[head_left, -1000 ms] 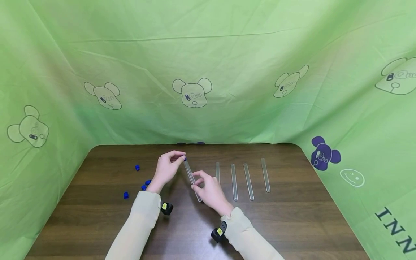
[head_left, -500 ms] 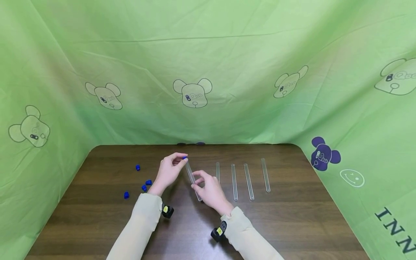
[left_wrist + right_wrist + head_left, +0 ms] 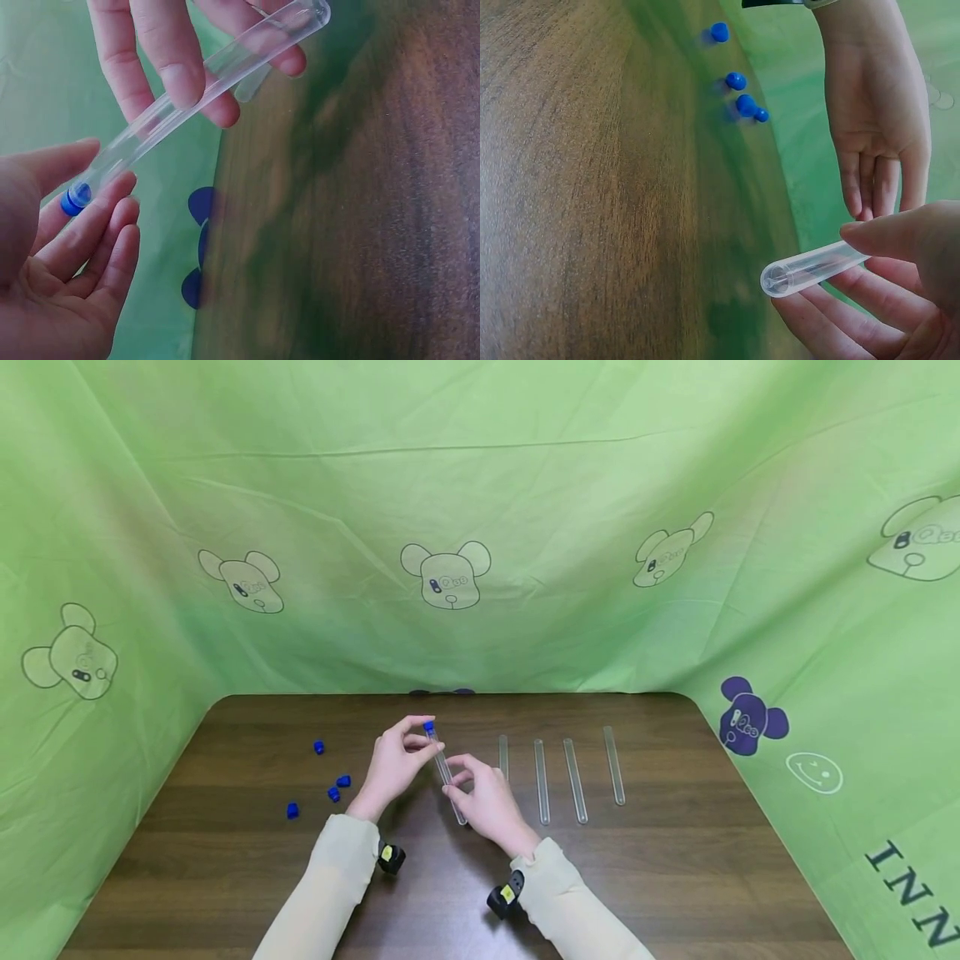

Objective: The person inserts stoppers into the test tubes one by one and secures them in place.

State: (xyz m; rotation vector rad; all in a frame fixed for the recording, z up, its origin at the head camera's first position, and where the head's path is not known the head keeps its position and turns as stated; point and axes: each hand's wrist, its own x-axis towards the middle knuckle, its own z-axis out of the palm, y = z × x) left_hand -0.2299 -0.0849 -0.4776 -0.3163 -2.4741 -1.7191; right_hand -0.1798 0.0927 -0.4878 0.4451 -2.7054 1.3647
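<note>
A clear test tube (image 3: 443,767) is held tilted over the middle of the table, its rounded end toward the person. A blue cap (image 3: 76,199) sits in its far end. My right hand (image 3: 486,802) pinches the tube around its middle, between thumb and fingers. At the capped end, my left hand (image 3: 396,762) holds the tube just below the cap, thumb on one side and fingers on the other in the left wrist view. Several more clear test tubes (image 3: 542,781) lie in a row to the right of the right hand, without caps.
On the left of the brown wooden table (image 3: 195,860) lie several loose blue caps (image 3: 292,811), two of them close together beside the left wrist. A green printed cloth (image 3: 450,643) hangs around the back and sides of the table.
The left hand's fingertips have shifted from over the cap down to the tube just below it, leaving the cap in view. The right hand and tube have barely moved.
</note>
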